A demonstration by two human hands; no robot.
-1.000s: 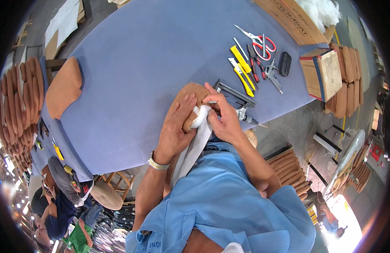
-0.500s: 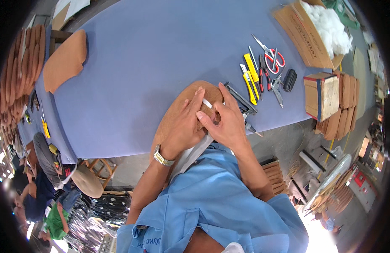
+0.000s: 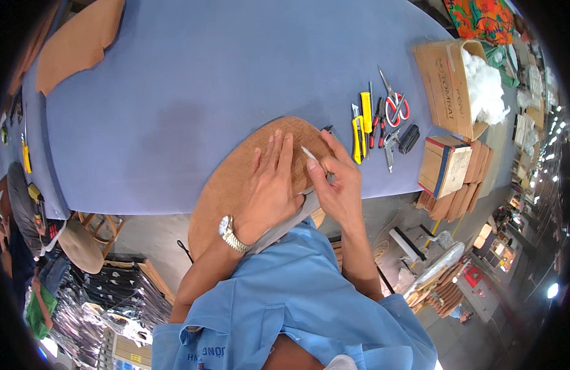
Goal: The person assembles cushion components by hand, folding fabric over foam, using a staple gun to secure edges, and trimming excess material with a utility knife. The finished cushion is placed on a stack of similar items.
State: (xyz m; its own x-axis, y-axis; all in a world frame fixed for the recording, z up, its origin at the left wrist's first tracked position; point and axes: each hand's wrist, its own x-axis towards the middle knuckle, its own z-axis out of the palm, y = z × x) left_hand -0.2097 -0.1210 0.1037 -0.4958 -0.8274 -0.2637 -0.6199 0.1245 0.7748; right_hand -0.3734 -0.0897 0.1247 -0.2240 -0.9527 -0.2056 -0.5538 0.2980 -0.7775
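Note:
A rounded brown fabric-covered panel (image 3: pixel 220 194) lies over the near edge of the blue table, against my front. My left hand (image 3: pixel 269 188), with a metal-banded watch at the wrist, rests flat on it, fingers stretched forward. Pinched in my right hand (image 3: pixel 337 185) is a short white pointed stick (image 3: pixel 308 152), its tip at the panel's surface. Whether it is chalk cannot be told. Along the panel's near edge a grey strip (image 3: pixel 285 225) shows, partly hidden by my hands. A dark tool (image 3: pixel 327 129) barely shows behind the panel's right edge.
Right of the panel lie yellow cutters (image 3: pixel 358 132), red-handled pliers (image 3: pixel 377 123), scissors (image 3: pixel 394 105), a metal blow gun (image 3: pixel 391 148) and a black case (image 3: pixel 409 139). Beyond stand a carton of white stuffing (image 3: pixel 442 89) and a smaller box (image 3: pixel 443 166). Another brown panel (image 3: pixel 75 49) lies far left.
The panel has turned and shows more of its surface, now covering most of the dark tool. My left hand has flattened onto it. The white stick has tilted in my right hand. The view has shifted.

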